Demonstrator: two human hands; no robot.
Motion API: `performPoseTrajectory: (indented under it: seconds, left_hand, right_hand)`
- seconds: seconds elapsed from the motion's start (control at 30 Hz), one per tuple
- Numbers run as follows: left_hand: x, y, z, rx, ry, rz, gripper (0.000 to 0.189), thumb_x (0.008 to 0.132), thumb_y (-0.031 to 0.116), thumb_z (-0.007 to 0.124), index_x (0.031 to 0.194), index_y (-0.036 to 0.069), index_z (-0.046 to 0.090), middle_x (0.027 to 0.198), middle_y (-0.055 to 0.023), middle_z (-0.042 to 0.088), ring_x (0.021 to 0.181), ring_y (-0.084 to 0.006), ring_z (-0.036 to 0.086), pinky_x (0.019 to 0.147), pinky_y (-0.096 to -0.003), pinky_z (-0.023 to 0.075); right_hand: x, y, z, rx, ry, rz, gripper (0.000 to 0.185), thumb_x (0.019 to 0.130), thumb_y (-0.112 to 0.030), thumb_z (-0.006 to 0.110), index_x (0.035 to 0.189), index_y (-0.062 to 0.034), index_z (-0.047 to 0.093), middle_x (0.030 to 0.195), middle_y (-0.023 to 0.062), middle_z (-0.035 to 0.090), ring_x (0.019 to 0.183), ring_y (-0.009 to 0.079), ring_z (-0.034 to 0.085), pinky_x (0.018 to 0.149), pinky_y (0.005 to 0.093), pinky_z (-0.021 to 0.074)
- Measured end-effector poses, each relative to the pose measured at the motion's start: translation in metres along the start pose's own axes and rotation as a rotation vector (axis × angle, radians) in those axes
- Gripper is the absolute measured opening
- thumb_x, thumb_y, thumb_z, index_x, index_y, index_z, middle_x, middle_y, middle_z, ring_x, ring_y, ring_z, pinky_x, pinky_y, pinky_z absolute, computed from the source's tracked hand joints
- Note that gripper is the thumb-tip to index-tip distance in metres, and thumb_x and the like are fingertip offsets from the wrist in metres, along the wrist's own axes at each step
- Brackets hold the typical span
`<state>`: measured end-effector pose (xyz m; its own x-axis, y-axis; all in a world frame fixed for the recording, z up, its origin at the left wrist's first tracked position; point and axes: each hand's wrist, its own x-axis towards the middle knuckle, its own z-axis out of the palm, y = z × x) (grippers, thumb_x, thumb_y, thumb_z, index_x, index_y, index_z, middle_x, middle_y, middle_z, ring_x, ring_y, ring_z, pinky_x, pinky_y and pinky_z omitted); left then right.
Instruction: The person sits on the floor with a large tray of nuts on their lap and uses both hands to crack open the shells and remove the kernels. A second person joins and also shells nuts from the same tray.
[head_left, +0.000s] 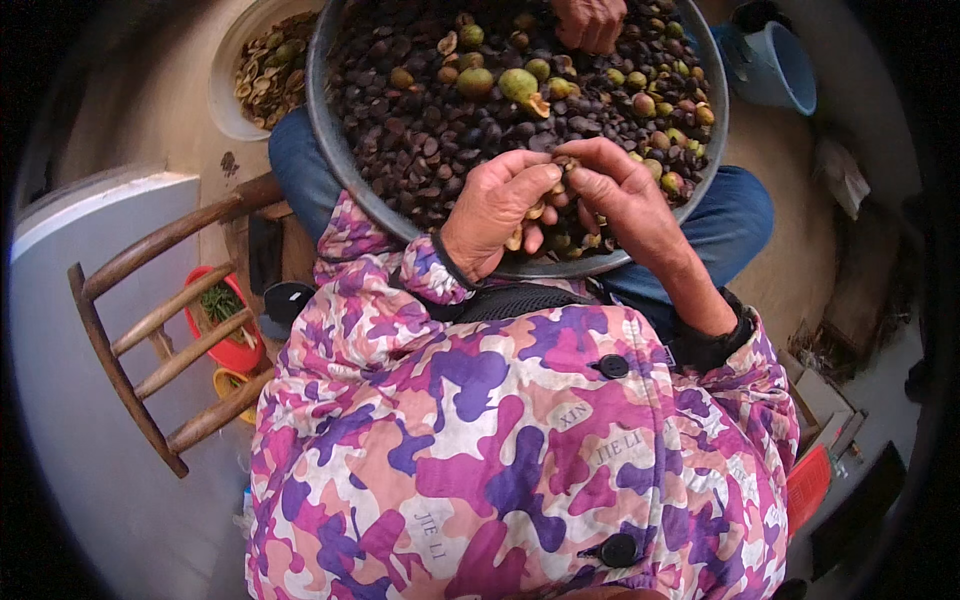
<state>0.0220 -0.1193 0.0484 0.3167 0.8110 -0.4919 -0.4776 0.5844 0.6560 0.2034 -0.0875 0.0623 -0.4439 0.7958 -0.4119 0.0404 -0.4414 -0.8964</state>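
Note:
A wide round metal basin (313, 97) rests across my lap, full of dark brown seeds (420, 142) that look like camellia seeds. Over its near rim, my left hand (491, 206) curls around several pale husk pieces (535, 211). My right hand (634, 199) meets it fingertip to fingertip, and both pinch a small brown husked fruit or seed (566, 165), mostly hidden by the fingers. Large green fruits (517, 85) lie on the seeds farther in, beside a split husk (538, 105). Smaller green and reddish fruits (643, 104) gather along the right side.
Another person's hand (591, 26) reaches into the basin's far side. A pale tub (225, 97) of husks stands at upper left, a blue bucket (795, 71) at upper right. On my left are a wooden chair (127, 315) and a red pot (240, 352) with green plants.

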Motion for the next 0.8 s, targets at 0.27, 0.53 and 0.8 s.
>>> performPoseTrajectory:
  seconds: [0.27,0.53,0.8]
  left_hand:
    - [0.003,0.0,0.004,-0.068,0.098,0.032,0.025,0.097,0.034,0.057,0.091,0.009,0.057,0.074,0.0007,0.055,0.056,-0.0063,0.051,0.04,-0.0177,0.0378]
    - [0.01,0.004,-0.009,-0.353,0.009,-0.086,0.027,0.099,0.035,0.051,0.095,0.009,0.058,0.078,-0.0004,0.057,0.06,-0.0077,0.052,0.04,-0.0189,0.0352]
    - [0.006,0.003,-0.009,-0.225,0.025,-0.007,0.015,0.094,0.021,0.061,0.102,0.008,0.061,0.084,0.0015,0.062,0.065,-0.0054,0.055,0.044,-0.0172,0.0403]
  right_hand:
    - [0.0,-0.004,0.015,0.205,-0.004,0.0,0.026,0.095,-0.02,0.06,0.112,-0.0008,0.055,0.088,0.0059,0.061,0.068,0.0089,0.058,0.052,0.0218,0.0436]
    - [0.003,0.004,0.017,0.367,0.032,-0.039,0.03,0.092,-0.017,0.064,0.114,-0.0009,0.049,0.09,0.0073,0.062,0.064,0.0098,0.057,0.049,0.0209,0.0422]
    - [0.002,-0.001,0.008,0.009,0.02,-0.146,0.03,0.089,-0.009,0.067,0.115,-0.0027,0.054,0.095,0.0018,0.061,0.08,0.0069,0.057,0.068,0.0212,0.0481]
